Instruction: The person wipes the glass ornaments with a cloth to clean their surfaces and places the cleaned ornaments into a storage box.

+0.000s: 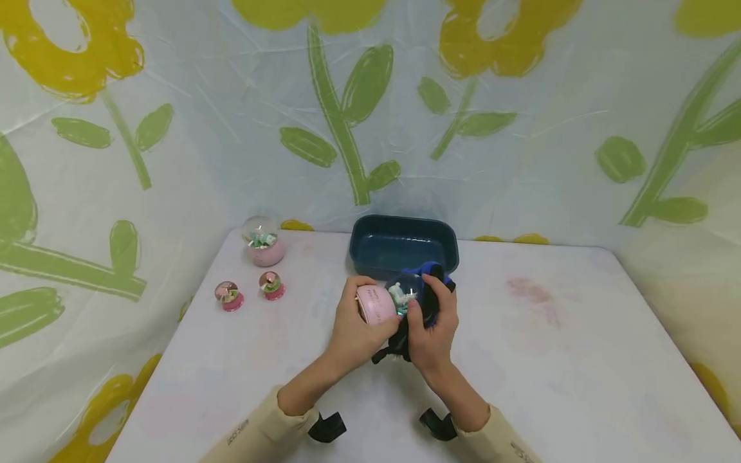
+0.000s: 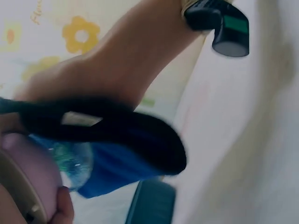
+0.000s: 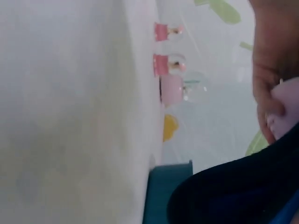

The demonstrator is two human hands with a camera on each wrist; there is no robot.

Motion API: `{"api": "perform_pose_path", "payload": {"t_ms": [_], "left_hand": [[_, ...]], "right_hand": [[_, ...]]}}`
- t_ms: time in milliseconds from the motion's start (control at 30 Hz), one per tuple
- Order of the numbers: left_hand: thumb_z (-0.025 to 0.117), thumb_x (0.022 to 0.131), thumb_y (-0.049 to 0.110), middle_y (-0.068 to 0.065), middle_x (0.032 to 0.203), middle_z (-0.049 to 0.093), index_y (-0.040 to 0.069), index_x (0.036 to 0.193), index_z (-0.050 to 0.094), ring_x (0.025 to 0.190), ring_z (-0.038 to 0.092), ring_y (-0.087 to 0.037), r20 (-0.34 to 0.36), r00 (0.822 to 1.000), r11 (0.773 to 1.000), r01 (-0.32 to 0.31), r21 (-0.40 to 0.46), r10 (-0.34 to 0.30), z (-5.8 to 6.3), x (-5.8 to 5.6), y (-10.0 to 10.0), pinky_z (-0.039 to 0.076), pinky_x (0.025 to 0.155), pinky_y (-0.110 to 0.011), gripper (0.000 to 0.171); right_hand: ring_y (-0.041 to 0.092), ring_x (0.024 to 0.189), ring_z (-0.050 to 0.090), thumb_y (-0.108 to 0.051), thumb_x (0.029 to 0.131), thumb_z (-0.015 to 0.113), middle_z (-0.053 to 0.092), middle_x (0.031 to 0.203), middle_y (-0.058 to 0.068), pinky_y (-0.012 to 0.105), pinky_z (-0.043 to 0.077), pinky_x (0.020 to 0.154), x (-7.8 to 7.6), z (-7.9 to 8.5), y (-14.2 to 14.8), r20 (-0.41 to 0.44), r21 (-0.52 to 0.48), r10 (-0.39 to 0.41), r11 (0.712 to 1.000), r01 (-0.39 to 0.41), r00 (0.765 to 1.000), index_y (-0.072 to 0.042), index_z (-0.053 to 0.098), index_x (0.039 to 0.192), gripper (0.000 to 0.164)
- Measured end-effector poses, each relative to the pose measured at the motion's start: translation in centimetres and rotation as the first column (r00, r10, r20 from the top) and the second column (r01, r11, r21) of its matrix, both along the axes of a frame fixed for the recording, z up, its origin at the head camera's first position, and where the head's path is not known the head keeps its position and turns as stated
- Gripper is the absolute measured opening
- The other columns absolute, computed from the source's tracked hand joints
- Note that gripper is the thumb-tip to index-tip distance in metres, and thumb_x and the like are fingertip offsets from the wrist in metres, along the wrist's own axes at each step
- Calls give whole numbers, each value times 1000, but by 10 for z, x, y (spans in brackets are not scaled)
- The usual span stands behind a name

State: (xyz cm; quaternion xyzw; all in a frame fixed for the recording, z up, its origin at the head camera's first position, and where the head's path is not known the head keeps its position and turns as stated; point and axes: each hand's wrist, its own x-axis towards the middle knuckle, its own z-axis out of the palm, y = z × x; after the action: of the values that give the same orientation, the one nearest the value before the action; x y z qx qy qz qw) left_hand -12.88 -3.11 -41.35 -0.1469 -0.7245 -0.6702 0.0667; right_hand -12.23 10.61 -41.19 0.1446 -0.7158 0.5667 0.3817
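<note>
A snow globe with a pink base (image 1: 376,305) is held tilted on its side above the table, its clear dome (image 1: 405,287) toward the right. My left hand (image 1: 357,325) grips the pink base, fingers and thumb curled round it. My right hand (image 1: 431,328) holds a blue-and-black cloth item (image 1: 429,302) against the dome, the thumb near the glass. In the left wrist view the cloth (image 2: 126,163) hangs beside the dome and a pale label shows on its dark part. Its exact kind is unclear. The right wrist view shows the pink base (image 3: 286,107) in the left fingers.
A dark teal basin (image 1: 403,222) stands at the back of the white table (image 1: 550,360), just behind the hands. At the back left is another pink-based snow globe (image 1: 266,251). Two small pink snow globes (image 1: 229,296) stand in front of it.
</note>
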Motion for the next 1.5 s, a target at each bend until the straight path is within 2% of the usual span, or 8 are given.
{"api": "perform_pose_path", "payload": {"t_ms": [200, 400, 500, 733, 933, 1100, 1267, 1500], "left_hand": [[81, 69, 22, 3, 107, 50, 17, 122, 44, 78, 54, -14, -118, 993, 931, -53, -360, 11, 13, -3, -10, 51, 57, -28, 66], [80, 66, 25, 8, 109, 50, 19, 120, 47, 78, 53, -10, -148, 985, 857, 3, -515, -92, 22, -6, -18, 49, 56, -26, 64], [82, 65, 25, 8, 108, 51, 20, 120, 48, 81, 54, -10, -103, 982, 856, 87, -510, -161, 25, -9, -23, 51, 60, -26, 64], [85, 67, 12, 0, 109, 54, 17, 118, 50, 92, 55, -20, -14, 924, 894, 366, -257, -382, 31, -18, -35, 55, 68, -34, 62], [83, 69, 11, -7, 111, 53, 10, 119, 51, 95, 53, -27, -44, 900, 898, 428, -104, -434, 27, -19, -35, 55, 68, -38, 60], [81, 68, 8, -9, 114, 52, 6, 119, 51, 97, 52, -29, -85, 905, 908, 420, 7, -418, 19, -19, -30, 55, 69, -40, 59], [80, 68, 6, -13, 114, 52, 3, 120, 49, 95, 53, -29, -170, 913, 920, 387, 65, -372, 14, -19, -25, 56, 69, -42, 60], [79, 69, 5, -12, 113, 54, 4, 121, 51, 91, 54, -29, -212, 960, 971, 210, 112, -184, 4, -10, -13, 55, 65, -39, 59]], "right_hand": [[30, 115, 53, -30, 90, 53, 52, 133, 16, 46, 50, 90, -11, -13, 17, -33, 296, 14, 955, -4, 999, -4, 61, 121, 42], [30, 120, 51, -37, 91, 53, 55, 132, 11, 52, 48, 91, -13, 2, 31, 17, 580, 129, 806, -114, 992, -13, 63, 119, 38], [22, 106, 55, -33, 91, 59, 59, 120, 6, 44, 52, 84, -13, 13, 38, 125, 625, 209, 743, -240, 970, -15, 62, 120, 35], [20, 102, 55, -21, 97, 54, 61, 117, 1, 34, 49, 84, -20, 29, 51, 351, 333, 514, 712, -618, 782, -14, 59, 125, 29], [29, 107, 51, -27, 101, 40, 56, 121, 10, 37, 51, 86, -20, 26, 57, 375, 65, 635, 708, -703, 675, -8, 58, 124, 35], [30, 108, 51, -35, 100, 36, 53, 123, 11, 36, 51, 85, -17, 20, 55, 304, -102, 651, 749, -655, 696, -13, 59, 123, 39], [28, 111, 50, -44, 99, 37, 51, 127, 8, 33, 51, 86, -11, 10, 50, 218, -241, 609, 791, -563, 762, -21, 58, 124, 40], [29, 118, 44, -48, 97, 39, 47, 132, 9, 35, 45, 92, -6, 2, 34, 137, -403, 496, 818, -409, 857, -23, 56, 127, 43]]}}
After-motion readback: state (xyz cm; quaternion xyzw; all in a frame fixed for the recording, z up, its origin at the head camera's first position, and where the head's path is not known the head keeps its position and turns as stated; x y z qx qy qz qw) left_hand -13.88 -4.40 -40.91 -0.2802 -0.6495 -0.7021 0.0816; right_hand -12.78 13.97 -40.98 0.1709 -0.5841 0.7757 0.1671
